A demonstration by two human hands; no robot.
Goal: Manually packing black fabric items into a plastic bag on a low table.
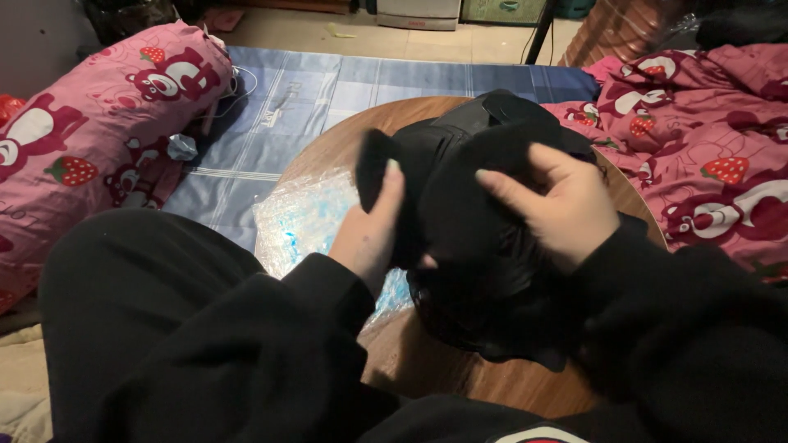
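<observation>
Head view: both hands (373, 234) (566, 205) grip black bag (468, 221).

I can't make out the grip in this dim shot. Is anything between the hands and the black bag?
Nothing visible. The left hand and right hand both grip the black bag directly, above the round wooden table.

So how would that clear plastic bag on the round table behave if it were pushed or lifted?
The clear plastic bag looks thin and crinkled, so probably floppy and light. Its glossy film would likely slide easily on the smooth wooden table. Lying flat, it shouldn't roll or tip.
</observation>
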